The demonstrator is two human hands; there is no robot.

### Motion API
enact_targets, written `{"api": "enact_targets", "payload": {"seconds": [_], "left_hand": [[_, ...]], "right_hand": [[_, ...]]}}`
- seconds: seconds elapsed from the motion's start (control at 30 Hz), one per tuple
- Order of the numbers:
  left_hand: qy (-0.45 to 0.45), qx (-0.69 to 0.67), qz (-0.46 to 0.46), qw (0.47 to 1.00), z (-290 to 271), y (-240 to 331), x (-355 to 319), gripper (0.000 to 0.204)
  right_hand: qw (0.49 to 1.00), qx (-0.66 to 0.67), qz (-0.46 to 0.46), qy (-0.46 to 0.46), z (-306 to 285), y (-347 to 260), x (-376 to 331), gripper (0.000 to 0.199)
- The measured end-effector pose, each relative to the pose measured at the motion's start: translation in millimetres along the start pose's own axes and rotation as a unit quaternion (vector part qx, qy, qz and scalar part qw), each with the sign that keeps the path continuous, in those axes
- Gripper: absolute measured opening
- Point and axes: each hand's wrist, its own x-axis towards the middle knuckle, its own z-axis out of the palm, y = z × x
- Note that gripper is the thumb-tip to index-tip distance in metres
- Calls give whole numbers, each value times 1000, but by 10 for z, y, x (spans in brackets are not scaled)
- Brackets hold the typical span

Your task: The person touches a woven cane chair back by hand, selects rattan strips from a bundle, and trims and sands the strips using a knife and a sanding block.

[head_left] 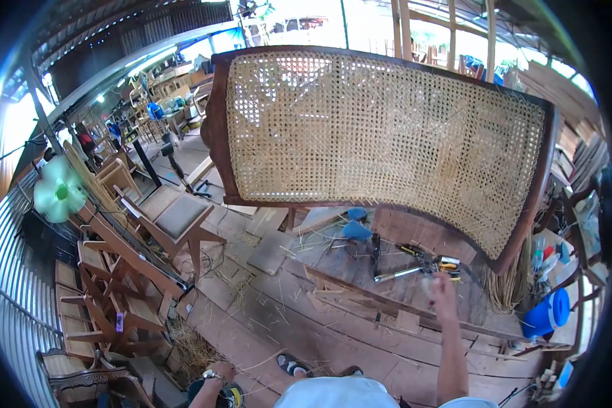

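Note:
A large curved panel of woven cane [387, 129] in a dark wooden frame stands across the bench in front of me. My right hand [444, 291] is raised over the near side of the bench, below the panel. Its fingers are closed, with a pale, blurred thing [428, 287] beside them that I cannot make out. Pliers and other hand tools [418, 257] lie just beyond that hand. My left hand [221, 370] hangs low at the left, with a watch [213, 375] on the wrist. It is over a black and yellow object [234, 396]; its fingers are largely hidden.
The wooden workbench [360, 282] holds blue pieces [355, 230] and cane scraps. A blue bucket [549, 311] and a bundle of cane strands [510, 285] are at the right. Chairs [177, 216], stacked frames [115, 292] and a green fan [60, 190] fill the left. Straw litters the floor.

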Motion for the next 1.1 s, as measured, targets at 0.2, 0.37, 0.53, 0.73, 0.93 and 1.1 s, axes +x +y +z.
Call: {"api": "enact_targets", "payload": {"seconds": [0.2, 0.37, 0.53, 0.73, 0.93, 1.1], "left_hand": [[160, 110, 327, 925, -1222, 1431, 124, 44], [132, 154, 464, 863, -2245, 2693, -852, 37], [127, 112, 543, 823, -2379, 2968, -674, 44], [46, 97, 501, 859, -2463, 3068, -398, 43], [110, 124, 473, 865, -2494, 3166, -51, 34], [287, -205, 394, 849, -2329, 3241, -84, 41]], "right_hand": [[877, -366, -135, -280, 813, 803, -289, 67], [820, -300, -42, -485, 2031, 1068, -976, 80], [804, -221, 50, -550, 2036, 1121, -903, 86], [870, -128, 105, -465, 1803, 710, -1029, 86], [799, -181, 95, -565, 2085, 1322, -493, 46], [976, -78, 16, -203, 1976, 1501, -50, 28]]}}
